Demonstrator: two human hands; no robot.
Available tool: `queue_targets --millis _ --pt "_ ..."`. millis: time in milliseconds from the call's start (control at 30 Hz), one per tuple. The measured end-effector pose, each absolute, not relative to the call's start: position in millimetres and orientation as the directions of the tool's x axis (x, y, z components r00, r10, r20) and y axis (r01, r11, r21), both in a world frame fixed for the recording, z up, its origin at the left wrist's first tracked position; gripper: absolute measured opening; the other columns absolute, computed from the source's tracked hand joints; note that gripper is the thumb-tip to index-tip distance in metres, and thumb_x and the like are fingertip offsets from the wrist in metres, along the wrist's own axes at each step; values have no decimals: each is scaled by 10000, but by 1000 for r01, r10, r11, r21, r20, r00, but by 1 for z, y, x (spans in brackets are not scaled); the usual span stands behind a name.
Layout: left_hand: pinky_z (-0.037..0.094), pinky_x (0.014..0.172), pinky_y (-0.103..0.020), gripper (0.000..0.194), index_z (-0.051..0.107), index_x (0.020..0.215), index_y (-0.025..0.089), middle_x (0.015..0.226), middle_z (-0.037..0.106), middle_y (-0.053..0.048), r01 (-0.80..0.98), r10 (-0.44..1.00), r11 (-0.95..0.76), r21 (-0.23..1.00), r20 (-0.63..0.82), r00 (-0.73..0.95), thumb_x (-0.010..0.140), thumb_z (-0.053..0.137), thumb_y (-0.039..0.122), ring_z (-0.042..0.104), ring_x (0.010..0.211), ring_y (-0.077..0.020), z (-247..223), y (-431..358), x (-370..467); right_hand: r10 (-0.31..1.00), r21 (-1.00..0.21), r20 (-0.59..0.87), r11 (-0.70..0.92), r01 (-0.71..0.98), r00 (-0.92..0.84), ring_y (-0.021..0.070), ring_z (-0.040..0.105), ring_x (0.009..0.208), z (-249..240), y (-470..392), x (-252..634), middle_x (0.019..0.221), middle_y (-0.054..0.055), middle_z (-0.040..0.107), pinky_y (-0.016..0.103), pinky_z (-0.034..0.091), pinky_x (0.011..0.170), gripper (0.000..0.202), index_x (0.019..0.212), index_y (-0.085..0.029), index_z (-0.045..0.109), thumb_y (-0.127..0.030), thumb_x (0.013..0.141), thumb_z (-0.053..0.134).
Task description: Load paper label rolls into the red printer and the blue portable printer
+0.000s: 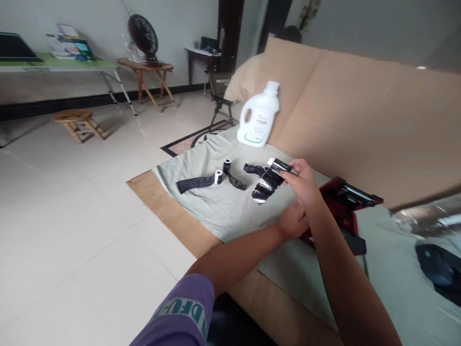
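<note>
My right hand (301, 177) pinches one end of a roll of glossy black film (279, 166) with a white core end, and a loose length hangs down to the left. My left hand (292, 220) is below it, fingers curled and partly hidden behind my right wrist, beside a red and black device (347, 211); what it grips, if anything, is hidden. On the grey-green cloth (223, 211) lie a white-ended roll (218, 177) with a dark strip trailing left, a small black roll (226, 166) with a strip trailing right, and another dark strip (254, 169).
A white handled jug (260, 115) stands at the cloth's back edge against a tall cardboard panel (345, 105). To the right are a clear plastic-wrapped bundle (425, 217) and a dark object (437, 269). A stool (74, 115) and a fan (143, 33) stand farther off.
</note>
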State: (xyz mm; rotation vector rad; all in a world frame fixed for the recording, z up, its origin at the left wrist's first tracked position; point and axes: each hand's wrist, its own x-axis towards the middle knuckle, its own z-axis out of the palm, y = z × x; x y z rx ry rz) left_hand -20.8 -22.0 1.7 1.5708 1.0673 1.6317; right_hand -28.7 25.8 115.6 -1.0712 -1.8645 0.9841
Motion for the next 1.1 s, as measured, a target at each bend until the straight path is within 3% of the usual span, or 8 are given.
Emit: queue_targets --millis 167,267,400,633,767,867,1000,1100 --pt "498 1031 -456 270 592 1169 188 1140 651 -108 106 836 -506 856 517 -184 1024 417 335 617 1119 -258 2 -23 -18 939 -935 275 311 168 -206 206 595 735 154 10 99 829 3 572 344 494 646 246 886 -283 484 -390 699 603" --pt "498 1012 -410 249 590 1146 186 1124 621 -92 137 832 -519 844 535 -143 1024 409 304 613 1089 -223 3 -24 -18 949 -916 306 316 246 -80 178 528 632 163 15 167 713 -19 526 317 441 580 218 822 -279 544 -325 640 657" --pt "506 959 -368 275 588 1173 192 1115 592 -83 222 817 -539 813 568 -100 1028 400 331 599 1015 -201 4 -30 -19 975 -917 175 213 338 -138 144 484 603 164 19 208 712 -21 564 284 389 549 240 793 -259 599 -252 590 726" --pt "496 923 -368 366 575 1219 192 1143 564 -97 276 785 -584 764 618 -49 1040 359 428 571 968 -202 3 -33 -20 982 -989 141 145 26 -124 197 559 688 196 -6 215 901 46 624 331 422 549 257 952 -287 577 -385 714 566" --pt "498 903 -376 377 560 1228 197 1130 563 -100 309 797 -556 771 600 -63 1029 360 447 564 958 -210 2 -32 -20 944 -988 -16 35 148 -331 161 480 599 192 -9 210 845 11 614 269 318 465 317 929 -292 542 -391 676 706" --pt "494 902 -374 363 549 1230 195 1121 547 -95 301 784 -572 763 617 -72 1015 394 443 548 952 -206 3 -34 -20 866 -935 -84 102 338 -494 154 489 633 168 2 196 741 -26 570 269 358 537 290 862 -262 513 -330 687 734" --pt "479 947 -402 402 540 1261 195 1186 539 -118 329 762 -607 723 648 -17 999 413 472 540 1039 -233 5 -38 -22 908 -645 -134 224 730 -398 154 479 637 130 23 175 653 -37 523 274 338 580 213 740 -231 451 -192 688 653" --pt "451 1005 -436 428 562 1263 202 1238 546 -133 397 762 -603 692 647 31 993 406 495 518 1156 -269 6 -40 -23 931 -472 -82 278 837 -356 166 504 703 114 31 165 724 -13 575 271 337 603 178 724 -221 455 -154 698 618"
